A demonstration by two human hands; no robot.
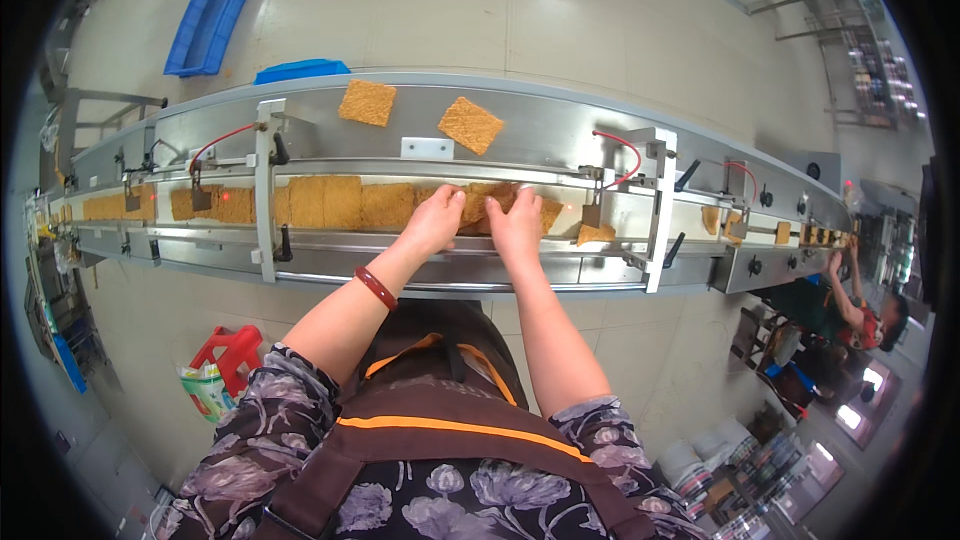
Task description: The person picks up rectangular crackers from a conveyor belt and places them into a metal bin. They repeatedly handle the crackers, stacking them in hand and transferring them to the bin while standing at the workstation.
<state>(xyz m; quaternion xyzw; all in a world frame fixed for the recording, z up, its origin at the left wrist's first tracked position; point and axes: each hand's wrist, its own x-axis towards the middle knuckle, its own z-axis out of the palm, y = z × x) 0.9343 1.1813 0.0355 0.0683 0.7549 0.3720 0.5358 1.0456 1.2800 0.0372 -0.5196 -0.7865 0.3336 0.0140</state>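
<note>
Both hands are over a conveyor channel (630, 211) where flat, golden-brown food pieces (322, 202) lie in a row, edges touching or overlapping. My left hand (436, 219), below a red bangle (376, 288), grips the left edge of a brown piece (475, 199). Just to its right, my right hand (516, 223) has thumb and fingers around the overlapping pieces, partly hiding them. Another piece (553, 217) shows beyond the right hand. A broken piece (596, 234) lies further right, below a sensor bracket.
Two loose square pieces, one on the left (367, 103) and one on the right (471, 124), rest on the steel ledge. Upright brackets (265, 195) (661, 210) span the channel. A blue crate (211, 19) is on the floor. Another person (859, 315) works at the far right end.
</note>
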